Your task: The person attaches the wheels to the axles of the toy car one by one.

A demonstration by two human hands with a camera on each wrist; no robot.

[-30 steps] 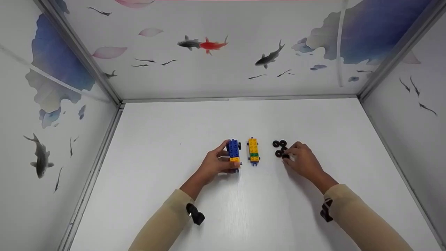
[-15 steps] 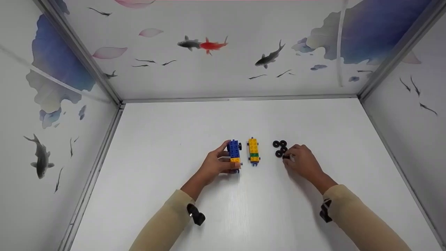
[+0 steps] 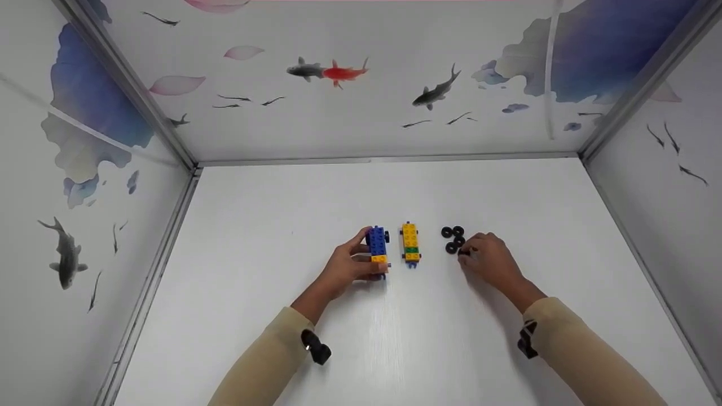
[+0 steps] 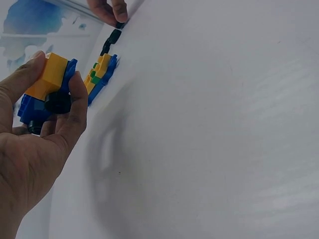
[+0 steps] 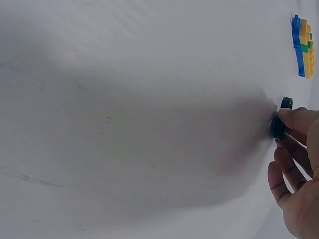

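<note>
Brick car [image 3: 377, 241] and black wheel [image 5: 278, 126] held apart

Left hand [image 3: 345, 265] grips the blue-and-yellow Brick car above the surface [image 3: 293, 197]; right hand [image 3: 494, 262] pinches the black wheel beside loose wheels [image 3: 459, 241]; likely best: wheel edge held squarely, car steady.

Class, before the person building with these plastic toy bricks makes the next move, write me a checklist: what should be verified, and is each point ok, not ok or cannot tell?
1. Blue-and-orange plastic brick car held in the left hand: ok.
2. Axle end on that car's right side, beside its orange part, bare of a wheel: ok.
3. Round black wheel pinched by the right hand: ok.
4. That wheel raised off the white table: cannot tell.
5. Four other round black wheels grouped near the right hand: ok.
6. Yellow, green and blue plastic brick car fitted with wheels: not ok; its axle ends are bare.
</note>
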